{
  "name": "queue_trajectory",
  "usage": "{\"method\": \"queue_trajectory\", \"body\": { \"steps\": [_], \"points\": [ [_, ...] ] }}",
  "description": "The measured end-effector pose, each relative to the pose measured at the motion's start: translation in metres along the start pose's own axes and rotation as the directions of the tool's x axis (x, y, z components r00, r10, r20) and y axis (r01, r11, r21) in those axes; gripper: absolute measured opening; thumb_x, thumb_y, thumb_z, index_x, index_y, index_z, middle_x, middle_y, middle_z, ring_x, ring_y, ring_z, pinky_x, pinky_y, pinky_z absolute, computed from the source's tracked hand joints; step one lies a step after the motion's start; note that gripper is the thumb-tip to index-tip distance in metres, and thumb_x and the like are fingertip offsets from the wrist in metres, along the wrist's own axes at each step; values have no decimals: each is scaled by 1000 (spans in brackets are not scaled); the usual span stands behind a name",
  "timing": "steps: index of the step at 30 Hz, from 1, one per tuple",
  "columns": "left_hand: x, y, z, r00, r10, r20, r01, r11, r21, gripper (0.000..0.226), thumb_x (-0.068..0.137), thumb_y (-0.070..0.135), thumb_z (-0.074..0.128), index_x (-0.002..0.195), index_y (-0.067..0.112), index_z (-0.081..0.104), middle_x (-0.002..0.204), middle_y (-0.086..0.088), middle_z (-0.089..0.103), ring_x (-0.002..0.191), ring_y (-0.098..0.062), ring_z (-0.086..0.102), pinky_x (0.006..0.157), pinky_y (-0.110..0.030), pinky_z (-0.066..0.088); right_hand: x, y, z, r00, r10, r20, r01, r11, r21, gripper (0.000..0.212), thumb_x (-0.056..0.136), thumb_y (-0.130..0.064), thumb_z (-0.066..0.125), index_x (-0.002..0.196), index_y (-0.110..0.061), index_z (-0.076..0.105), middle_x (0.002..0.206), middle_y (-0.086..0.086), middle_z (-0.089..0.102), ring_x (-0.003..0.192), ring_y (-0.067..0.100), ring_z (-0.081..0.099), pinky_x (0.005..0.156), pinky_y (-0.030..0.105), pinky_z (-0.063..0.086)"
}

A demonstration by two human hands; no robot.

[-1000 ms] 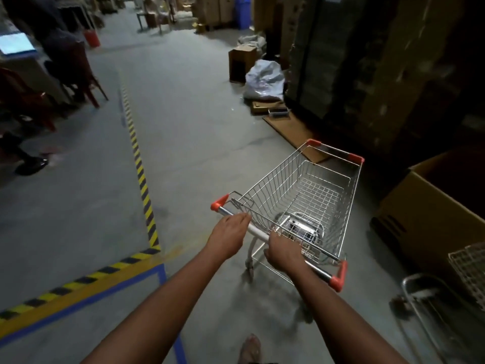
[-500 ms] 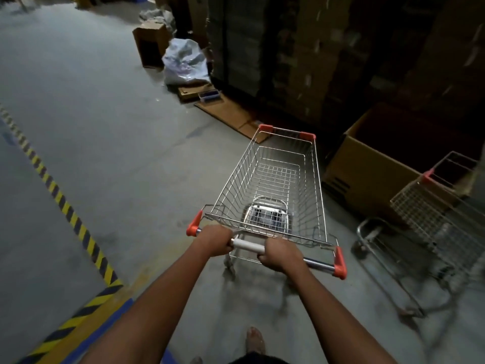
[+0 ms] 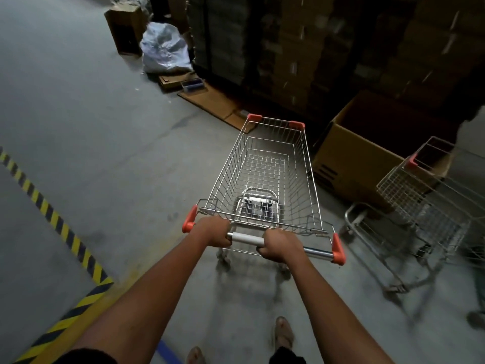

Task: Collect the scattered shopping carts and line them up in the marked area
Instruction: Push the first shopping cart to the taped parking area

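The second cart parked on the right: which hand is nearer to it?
Right. The right hand grips the handle on the side toward the second cart; the left hand grips farther away.

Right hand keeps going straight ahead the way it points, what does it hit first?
The right hand, gripping the cart handle, would likely meet the cart's rear wire wall just beyond it first.

**A person's bare arms, dark sleeves and feet, seen from above**

Two bare forearms reach from the near edge, ending in a left hand (image 3: 215, 232) and a right hand (image 3: 280, 249) — no gloves, rings or watch show. A dark short sleeve (image 3: 86, 356) edges the left arm, near left. Dark clothing (image 3: 287, 356) shows near centre. Two feet (image 3: 284, 331) appear below — footwear too blurred to tell.
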State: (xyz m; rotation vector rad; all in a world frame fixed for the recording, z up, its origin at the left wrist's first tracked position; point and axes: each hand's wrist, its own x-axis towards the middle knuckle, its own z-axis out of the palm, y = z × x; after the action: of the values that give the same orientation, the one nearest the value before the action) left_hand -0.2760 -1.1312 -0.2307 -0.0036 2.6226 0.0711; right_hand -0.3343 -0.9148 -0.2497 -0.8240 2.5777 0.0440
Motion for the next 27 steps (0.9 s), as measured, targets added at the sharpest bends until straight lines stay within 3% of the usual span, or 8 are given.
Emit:
{"method": "queue_trajectory", "body": {
  "steps": [4,7,9,14,27],
  "points": [
    [1,6,-1,998,-65,-15,64,998,-27,28,82,40,63,97,18,74,99,-7,74,95,-29,71,74,-33,51,10,11,0,993,-112,24,111,993,27,36,82,-52,58,98,-22,68,97,3,72,82,27,67,73,36,56],
    [-2,19,4,986,-160,-38,160,987,-7,32,80,42,62,98,18,76,96,-4,75,93,-26,71,78,-34,57,13,23,5,976,-216,-5,216,975,44,38,80,-52,59,101,-21,68,96,3,73,76,26,63,65,30,45],
    [-7,33,9,972,-231,-47,230,973,-12,35,79,43,61,98,19,77,94,-3,75,93,-25,71,79,-34,58,12,34,8,957,-289,-26,290,956,38,40,81,-52,60,104,-21,70,97,3,73,81,26,68,64,30,42],
    [-34,83,26,925,-378,-33,376,925,-61,35,78,46,61,99,23,76,96,-4,76,96,-25,71,79,-32,55,-6,58,20,900,-435,35,434,900,30,42,85,-50,59,107,-15,70,102,11,73,92,34,71,73,37,54],
    [-100,238,81,707,-704,67,694,672,-257,35,79,46,59,101,23,74,97,-3,75,97,-26,71,81,-33,57,-63,124,41,663,-748,28,743,652,-150,40,86,-52,56,102,-18,68,101,9,73,91,35,71,75,37,54]
  ]
}}
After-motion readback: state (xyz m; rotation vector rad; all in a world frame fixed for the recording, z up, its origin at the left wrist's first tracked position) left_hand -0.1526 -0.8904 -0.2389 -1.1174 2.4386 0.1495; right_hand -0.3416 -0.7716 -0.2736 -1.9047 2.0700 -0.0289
